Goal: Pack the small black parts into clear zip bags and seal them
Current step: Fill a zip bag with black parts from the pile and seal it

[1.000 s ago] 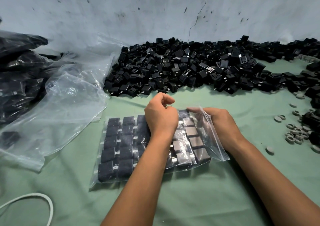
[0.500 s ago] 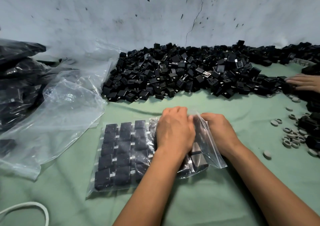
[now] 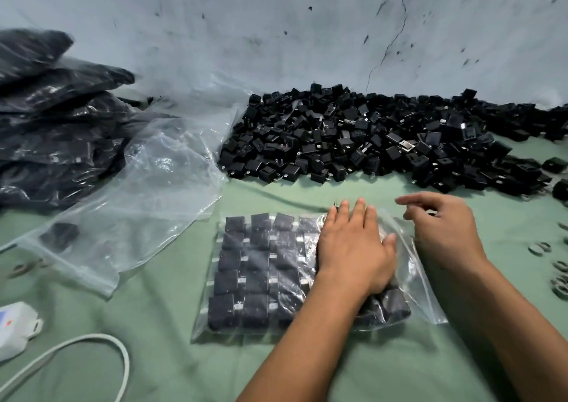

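Where both hands pinched bag mouth half second ago, left hand now presses flat, fingers straight, on clear zip bag of gridded black parts, mid green cloth; right hand lifted off, loosely curled, empty. Squeezing air out, likely; seal state unclear.

Two hands: left, right. One filled bag shows roughly twenty parts in rows. One heap, uncountable. Several empty bags. One white cable.
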Available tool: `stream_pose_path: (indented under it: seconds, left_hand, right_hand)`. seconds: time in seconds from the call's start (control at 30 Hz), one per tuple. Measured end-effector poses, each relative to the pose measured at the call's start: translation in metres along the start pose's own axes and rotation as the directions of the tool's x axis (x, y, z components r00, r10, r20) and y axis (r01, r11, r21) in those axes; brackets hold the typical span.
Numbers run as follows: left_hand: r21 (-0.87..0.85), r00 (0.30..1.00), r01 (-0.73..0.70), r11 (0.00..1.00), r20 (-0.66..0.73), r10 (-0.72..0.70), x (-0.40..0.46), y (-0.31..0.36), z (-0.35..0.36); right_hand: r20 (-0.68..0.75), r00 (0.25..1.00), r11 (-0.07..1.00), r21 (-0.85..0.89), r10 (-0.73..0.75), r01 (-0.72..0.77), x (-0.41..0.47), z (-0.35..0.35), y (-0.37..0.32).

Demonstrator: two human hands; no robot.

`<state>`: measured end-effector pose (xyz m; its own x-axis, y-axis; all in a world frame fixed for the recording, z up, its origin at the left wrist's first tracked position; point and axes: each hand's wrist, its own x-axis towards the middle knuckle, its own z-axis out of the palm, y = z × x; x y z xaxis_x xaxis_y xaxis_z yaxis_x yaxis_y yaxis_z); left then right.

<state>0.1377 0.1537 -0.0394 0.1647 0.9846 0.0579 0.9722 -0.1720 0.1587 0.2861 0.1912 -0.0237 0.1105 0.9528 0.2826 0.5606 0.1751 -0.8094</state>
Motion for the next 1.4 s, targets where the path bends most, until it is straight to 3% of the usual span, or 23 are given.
stream_pose_path:
  seconds: [0.1, 0.2, 0.33, 0.47, 0.53, 0.63, 0.7, 0.77, 0.83, 0.97, 1.07, 1.2, 1.3, 1.4]
  left_hand:
    - [0.031, 1.0, 0.002, 1.0, 0.022, -0.002, 0.001, 0.001, -0.002]
    - [0.076, 1.0, -0.009, 0.997, 0.01, 0.008, -0.001, 0.0, -0.003]
    - [0.092, 1.0, -0.018, 0.996, 0.002, 0.018, -0.003, -0.001, -0.004]
    - [0.114, 1.0, -0.01, 0.993, -0.018, 0.012, -0.003, -0.001, -0.006]
    - [0.105, 0.999, -0.011, 0.994, -0.041, 0.015, -0.004, -0.002, -0.004]
    - [0.059, 0.999, -0.008, 0.998, -0.036, 0.01, -0.003, -0.002, -0.003]
    - [0.023, 1.0, -0.009, 1.0, -0.026, 0.009, 0.0, -0.002, -0.003]
    - [-0.015, 1.0, -0.011, 1.0, -0.012, 0.011, 0.002, -0.003, -0.003]
    - [-0.023, 1.0, -0.012, 1.0, -0.006, 0.012, 0.002, -0.004, -0.002]
    - [-0.133, 0.998, -0.03, 0.991, -0.065, 0.021, 0.0, -0.003, -0.001]
    - [-0.257, 0.973, -0.174, 0.951, -0.19, 0.127, 0.0, -0.001, -0.004]
    - [-0.314, 0.905, -0.385, 0.868, -0.311, 0.289, -0.002, -0.001, -0.009]
    - [-0.363, 0.891, -0.429, 0.827, -0.323, 0.321, -0.003, -0.004, -0.011]
    - [-0.395, 0.885, -0.448, 0.802, -0.325, 0.335, -0.006, -0.003, -0.017]
  right_hand:
    - [0.009, 0.984, 0.965, -0.195, -0.179, 0.177, 0.033, 0.011, -0.027]
    - [0.29, 0.894, 0.798, -0.413, -0.342, 0.439, 0.065, 0.045, -0.06]
    - [0.608, 0.746, 0.578, -0.516, -0.272, 0.632, 0.093, 0.097, -0.085]
    - [0.64, 0.729, 0.487, -0.57, -0.242, 0.662, 0.098, 0.122, -0.081]
    - [0.547, 0.779, 0.584, -0.538, -0.306, 0.608, 0.097, 0.118, -0.076]
    - [0.212, 0.898, 0.84, -0.322, -0.386, 0.437, 0.087, 0.088, -0.063]
    - [0.005, 0.966, 0.964, -0.054, -0.26, 0.26, 0.072, 0.056, -0.047]
    - [-0.064, 0.994, 0.968, 0.229, -0.093, 0.105, 0.049, 0.025, -0.026]
    - [-0.033, 0.999, 0.955, 0.297, -0.008, 0.018, 0.025, 0.002, -0.004]
    - [0.076, 0.997, 0.987, 0.153, 0.028, -0.04, -0.004, -0.016, 0.029]
    - [0.082, 0.995, 0.985, 0.16, 0.054, -0.066, -0.002, -0.015, 0.032]
    - [0.192, 0.978, 0.996, 0.022, -0.084, 0.081, -0.001, -0.022, 0.031]
    - [0.354, 0.93, 0.992, -0.026, -0.103, 0.12, -0.006, -0.032, 0.03]
    - [0.383, 0.916, 0.991, -0.002, -0.122, 0.133, -0.01, -0.032, 0.028]
